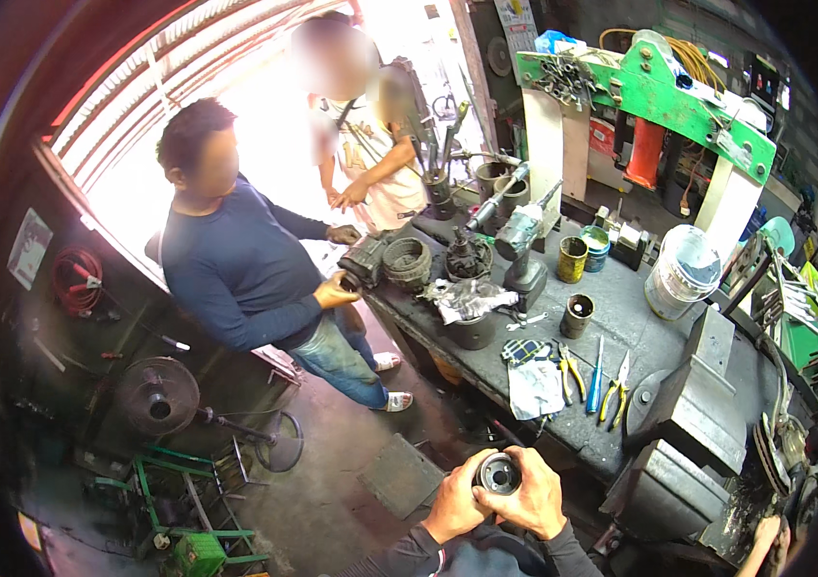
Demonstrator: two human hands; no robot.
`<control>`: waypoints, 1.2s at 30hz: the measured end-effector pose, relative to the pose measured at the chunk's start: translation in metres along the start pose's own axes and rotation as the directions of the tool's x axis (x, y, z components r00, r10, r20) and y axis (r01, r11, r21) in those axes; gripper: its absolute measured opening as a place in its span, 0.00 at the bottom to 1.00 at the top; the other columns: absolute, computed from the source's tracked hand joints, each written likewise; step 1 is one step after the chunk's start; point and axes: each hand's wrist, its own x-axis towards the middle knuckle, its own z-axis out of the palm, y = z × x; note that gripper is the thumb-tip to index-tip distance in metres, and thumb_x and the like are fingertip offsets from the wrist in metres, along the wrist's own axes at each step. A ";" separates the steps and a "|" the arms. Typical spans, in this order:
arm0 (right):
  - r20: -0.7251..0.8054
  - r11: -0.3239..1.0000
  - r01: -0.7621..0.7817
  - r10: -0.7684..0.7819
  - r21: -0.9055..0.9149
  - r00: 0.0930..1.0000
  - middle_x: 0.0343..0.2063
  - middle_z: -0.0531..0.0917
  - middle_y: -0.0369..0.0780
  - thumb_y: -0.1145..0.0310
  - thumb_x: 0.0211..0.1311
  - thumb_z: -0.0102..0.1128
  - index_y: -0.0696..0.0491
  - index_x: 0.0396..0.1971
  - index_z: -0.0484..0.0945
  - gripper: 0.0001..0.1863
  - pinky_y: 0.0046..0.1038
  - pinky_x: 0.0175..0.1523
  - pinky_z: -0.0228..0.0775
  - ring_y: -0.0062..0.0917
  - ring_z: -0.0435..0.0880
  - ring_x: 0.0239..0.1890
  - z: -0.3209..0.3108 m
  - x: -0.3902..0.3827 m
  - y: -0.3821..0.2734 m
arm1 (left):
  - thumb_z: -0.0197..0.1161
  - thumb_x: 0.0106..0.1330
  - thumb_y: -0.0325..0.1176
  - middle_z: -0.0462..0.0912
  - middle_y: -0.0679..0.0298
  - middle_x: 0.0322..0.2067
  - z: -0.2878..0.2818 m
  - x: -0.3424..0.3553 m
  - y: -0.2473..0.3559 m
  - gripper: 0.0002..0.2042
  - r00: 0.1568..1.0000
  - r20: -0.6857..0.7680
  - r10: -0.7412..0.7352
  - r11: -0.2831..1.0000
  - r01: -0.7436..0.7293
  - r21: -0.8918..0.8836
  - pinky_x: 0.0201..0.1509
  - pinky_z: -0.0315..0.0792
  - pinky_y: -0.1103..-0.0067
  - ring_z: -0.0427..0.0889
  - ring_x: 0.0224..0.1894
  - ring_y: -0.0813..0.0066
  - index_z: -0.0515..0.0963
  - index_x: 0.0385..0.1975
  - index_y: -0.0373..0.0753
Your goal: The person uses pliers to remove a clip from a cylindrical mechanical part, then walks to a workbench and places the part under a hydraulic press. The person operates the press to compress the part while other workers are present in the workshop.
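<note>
My left hand (pixel 457 500) and my right hand (pixel 539 498) are closed around a round dark metal part (pixel 499 473) with a ringed opening, at the lower middle. Above them, on the grey bench (pixel 625 317), lie a checked cloth (pixel 524 352), pliers (pixel 570 375), a blue screwdriver (pixel 593 377) and a second pair of pliers (pixel 615 389). A heavy dark metal block (pixel 683 385), apparently part of a vise, stands to their right. Farther back are an impact wrench (pixel 522 250), several cans (pixel 572 260) and round metal parts (pixel 407 263) beside a dirty rag (pixel 466 300).
A person in navy (pixel 226 250) handles parts at the bench's far end; another person (pixel 370 173) stands behind. A green press frame (pixel 668 106) and white bucket (pixel 680 269) are at right. A fan (pixel 157 394) and green metal frame (pixel 178 495) are at left. Another person's hand (pixel 767 534) shows bottom right.
</note>
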 end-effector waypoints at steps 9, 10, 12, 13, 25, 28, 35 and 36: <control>0.256 0.923 -0.362 0.321 0.131 0.912 0.50 0.85 0.49 0.45 0.57 0.76 0.58 0.64 0.75 0.43 0.38 0.59 0.76 0.42 0.85 0.55 -0.038 0.066 0.045 | 0.85 0.48 0.27 0.87 0.62 0.48 0.004 0.096 -0.027 0.31 0.969 0.190 -0.159 0.914 0.217 -0.343 0.61 0.77 0.74 0.84 0.51 0.74 0.79 0.54 0.33; 0.163 0.902 -0.418 0.399 0.107 0.902 0.49 0.85 0.49 0.46 0.58 0.75 0.58 0.63 0.76 0.40 0.38 0.57 0.77 0.41 0.86 0.53 -0.043 0.075 0.053 | 0.86 0.48 0.27 0.87 0.62 0.49 0.000 0.108 -0.029 0.31 0.977 0.190 -0.101 0.931 0.161 -0.329 0.61 0.77 0.75 0.84 0.51 0.75 0.79 0.53 0.32; -0.131 0.920 -0.392 0.389 0.001 0.912 0.43 0.87 0.48 0.53 0.61 0.74 0.56 0.58 0.81 0.30 0.36 0.50 0.78 0.37 0.87 0.43 -0.039 0.087 0.091 | 0.86 0.48 0.28 0.87 0.62 0.48 -0.007 0.128 -0.032 0.31 0.973 0.211 -0.097 0.917 0.170 -0.361 0.60 0.77 0.75 0.85 0.50 0.75 0.79 0.53 0.32; -0.196 0.899 -0.437 0.428 -0.002 0.882 0.42 0.87 0.47 0.58 0.61 0.74 0.55 0.56 0.82 0.26 0.35 0.48 0.78 0.37 0.87 0.41 -0.040 0.102 0.101 | 0.87 0.48 0.29 0.87 0.62 0.47 -0.012 0.138 -0.040 0.31 0.974 0.207 -0.089 0.911 0.163 -0.378 0.59 0.78 0.75 0.85 0.50 0.75 0.79 0.53 0.32; -0.453 0.788 -0.497 0.317 -0.363 0.833 0.43 0.82 0.48 0.58 0.64 0.69 0.52 0.48 0.86 0.18 0.46 0.49 0.77 0.47 0.85 0.46 -0.026 0.255 0.184 | 0.88 0.46 0.27 0.84 0.63 0.48 -0.048 0.236 -0.028 0.35 0.979 0.184 0.083 0.913 0.000 -0.409 0.62 0.75 0.76 0.82 0.52 0.74 0.75 0.54 0.33; -0.396 0.785 -0.493 0.346 -0.374 0.851 0.40 0.83 0.47 0.58 0.64 0.69 0.53 0.44 0.87 0.16 0.46 0.49 0.77 0.46 0.85 0.46 -0.036 0.259 0.192 | 0.89 0.45 0.30 0.82 0.61 0.51 -0.030 0.256 -0.023 0.41 0.984 0.139 0.116 0.889 -0.040 -0.457 0.63 0.75 0.76 0.81 0.54 0.73 0.70 0.59 0.33; -0.741 0.929 -0.322 0.085 -0.182 0.666 0.31 0.80 0.45 0.68 0.66 0.68 0.58 0.42 0.84 0.10 0.36 0.37 0.74 0.37 0.82 0.32 -0.059 0.248 0.153 | 0.89 0.42 0.26 0.80 0.61 0.49 0.005 0.308 0.010 0.41 0.951 0.014 0.308 0.902 -0.287 -0.323 0.61 0.76 0.74 0.81 0.52 0.72 0.70 0.58 0.34; -0.787 0.941 -0.296 0.055 -0.165 0.614 0.31 0.79 0.43 0.70 0.66 0.68 0.58 0.42 0.83 0.09 0.33 0.37 0.73 0.33 0.81 0.31 -0.066 0.241 0.133 | 0.89 0.42 0.26 0.80 0.62 0.49 0.013 0.317 0.012 0.42 0.957 0.005 0.290 0.902 -0.272 -0.335 0.61 0.76 0.74 0.81 0.52 0.71 0.70 0.58 0.34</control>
